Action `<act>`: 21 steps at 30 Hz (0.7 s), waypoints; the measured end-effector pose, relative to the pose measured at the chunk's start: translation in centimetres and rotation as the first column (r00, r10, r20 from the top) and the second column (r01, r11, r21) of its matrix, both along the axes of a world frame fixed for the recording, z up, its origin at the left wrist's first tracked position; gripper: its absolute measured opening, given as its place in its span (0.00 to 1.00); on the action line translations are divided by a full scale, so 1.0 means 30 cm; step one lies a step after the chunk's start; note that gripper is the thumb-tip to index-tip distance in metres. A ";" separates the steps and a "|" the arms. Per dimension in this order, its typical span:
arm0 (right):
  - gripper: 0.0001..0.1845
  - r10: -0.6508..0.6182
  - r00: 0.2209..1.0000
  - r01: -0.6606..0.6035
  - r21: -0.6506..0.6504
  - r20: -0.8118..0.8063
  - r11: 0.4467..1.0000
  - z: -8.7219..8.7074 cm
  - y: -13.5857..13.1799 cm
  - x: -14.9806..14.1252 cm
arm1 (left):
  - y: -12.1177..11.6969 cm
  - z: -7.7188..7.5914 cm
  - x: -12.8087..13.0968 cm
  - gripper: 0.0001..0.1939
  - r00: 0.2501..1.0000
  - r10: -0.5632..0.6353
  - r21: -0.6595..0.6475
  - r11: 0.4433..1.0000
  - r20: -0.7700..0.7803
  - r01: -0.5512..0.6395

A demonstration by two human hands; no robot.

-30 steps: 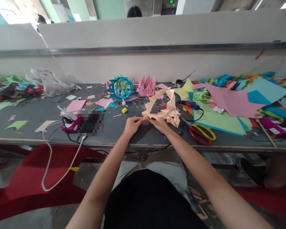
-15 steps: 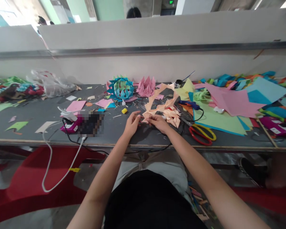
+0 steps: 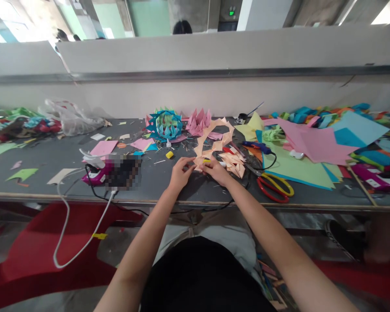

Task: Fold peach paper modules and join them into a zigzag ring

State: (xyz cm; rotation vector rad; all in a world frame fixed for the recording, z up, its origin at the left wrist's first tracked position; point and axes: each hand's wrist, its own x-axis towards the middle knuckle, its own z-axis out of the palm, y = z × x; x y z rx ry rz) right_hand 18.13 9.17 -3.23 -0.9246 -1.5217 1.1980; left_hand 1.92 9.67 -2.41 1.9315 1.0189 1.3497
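My left hand (image 3: 181, 172) is closed, thumb and fingertips pinching the near edge of a peach folded-paper chain (image 3: 199, 146). My right hand (image 3: 216, 170) is closed on the same near end, just to the right. The chain is made of pointed pieces joined in a loop that stretches away over the table. A small yellow piece (image 3: 206, 160) shows at my right fingers, with something white (image 3: 222, 164) behind the hand; I cannot tell whether they are one thing. Several loose peach folded pieces (image 3: 236, 167) lie right of my right hand.
Red-and-yellow-handled scissors (image 3: 275, 187) and a blue glue gun (image 3: 258, 147) lie to the right, near stacked paper sheets (image 3: 295, 167). Behind stand a blue-green paper ornament (image 3: 167, 125) and a pink one (image 3: 199, 121). A purple power strip (image 3: 95, 177) sits left, its cables trailing.
My left hand opened away from the chain, then came back to pinch its near end. The loop has sunk lower and leans differently. Yellow and white bits now show by my right hand.
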 end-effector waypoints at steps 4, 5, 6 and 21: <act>0.24 -0.035 0.990 0.033 -0.012 -0.136 0.999 -0.009 0.006 -0.008 | 0.004 -0.006 -0.001 0.12 1.000 0.021 -0.080 0.997 0.000 -0.020; 0.23 -0.037 0.992 0.037 -0.002 -0.124 0.999 -0.009 0.007 -0.008 | 0.006 -0.009 -0.001 0.12 1.000 0.019 -0.088 0.996 0.001 -0.018; 0.20 -0.036 0.995 0.038 0.010 -0.098 0.999 -0.008 0.006 -0.008 | 0.008 -0.012 0.000 0.12 1.000 0.015 -0.086 0.996 0.001 -0.015; 0.07 -0.107 0.992 0.100 0.109 0.061 0.989 -0.005 0.003 0.025 | 0.002 -0.013 0.000 0.08 1.000 -0.015 0.095 0.995 0.017 0.014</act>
